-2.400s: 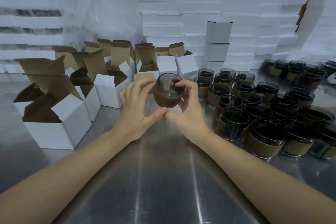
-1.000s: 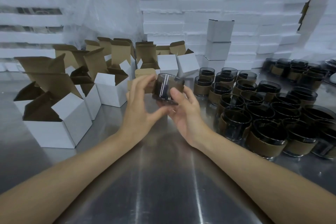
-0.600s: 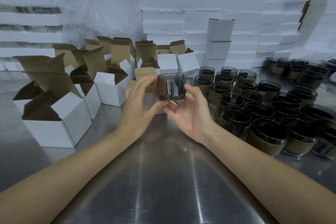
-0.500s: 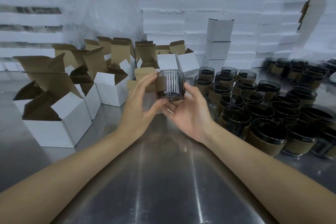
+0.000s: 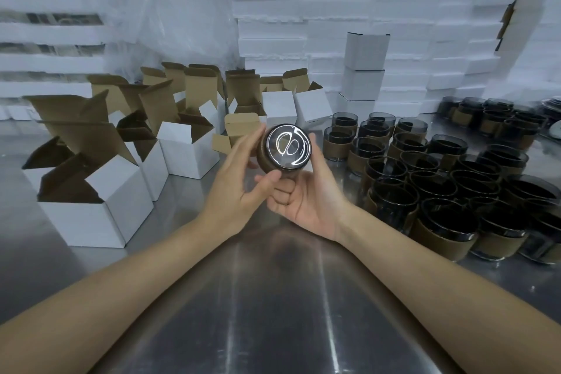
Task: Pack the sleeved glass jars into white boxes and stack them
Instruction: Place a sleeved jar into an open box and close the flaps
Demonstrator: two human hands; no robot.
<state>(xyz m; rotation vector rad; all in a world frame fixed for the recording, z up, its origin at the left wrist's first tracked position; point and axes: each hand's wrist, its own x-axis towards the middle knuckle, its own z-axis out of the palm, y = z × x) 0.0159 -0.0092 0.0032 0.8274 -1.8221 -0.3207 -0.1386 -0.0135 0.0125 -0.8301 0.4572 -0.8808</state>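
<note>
I hold one dark glass jar (image 5: 287,147) with a brown paper sleeve up above the steel table, its round glass base turned toward me. My left hand (image 5: 239,185) grips its left side with fingers and thumb. My right hand (image 5: 306,194) cups it from below and the right. An open white box (image 5: 236,130) with brown flaps stands just behind the jar. Several more open white boxes (image 5: 97,206) stand at the left. Many sleeved jars (image 5: 425,179) crowd the right of the table.
Three closed white boxes (image 5: 364,73) are stacked at the back centre. White foam trays (image 5: 303,9) are piled along the back wall, with a clear plastic bag (image 5: 182,9) at the left. Bare steel table (image 5: 273,313) lies in front of me.
The jar has been turned in my hands from upright, side on, to lying with its base facing me. Both hands stayed at the same spot above the table.
</note>
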